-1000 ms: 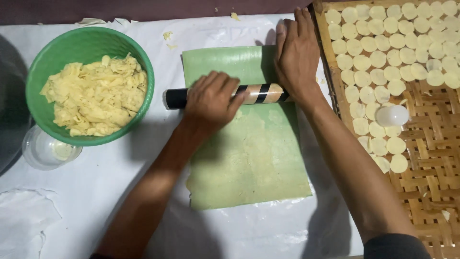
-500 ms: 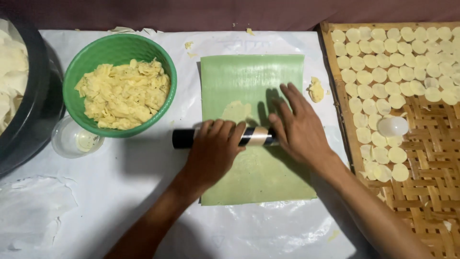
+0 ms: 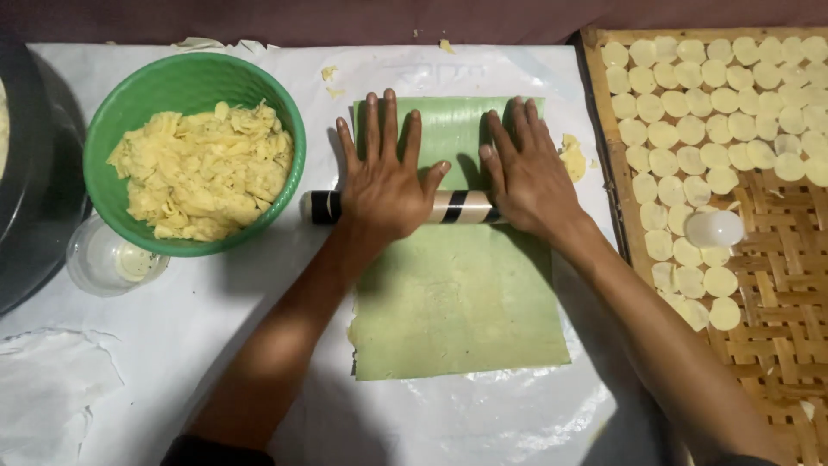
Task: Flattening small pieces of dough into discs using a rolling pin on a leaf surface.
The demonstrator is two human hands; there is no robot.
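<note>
We work on a table covered in a white plastic sheet, the widest thing in view, and to our right lies a woven bamboo tray whose upper part is filled with rows of small pale dough discs, a white round cutter resting among them. At the far left edge we see the dark rim of a large black pot. Near it stands a green bowl heaped with crumbly yellow dough, and just below the bowl sits a small clear glass. In the middle of the sheet lies a green flat sheet, long and rectangular, with a little yellow dough peeping out at its lower left edge. Across its upper half lies the rolling pin, black and cream striped, set crosswise, one dark end poking out toward the bowl. Our left hand rests flat on the pin with its fingers spread and stretched forward over the green sheet; our right hand does likewise just beside it, palm pressing down, fingers open, not curled around the pin. Only a short striped stretch of the pin shows between the two hands. A small lump of dough lies just beside our right hand, at the green sheet's edge, and tiny crumbs dot the sheet near the bowl
</note>
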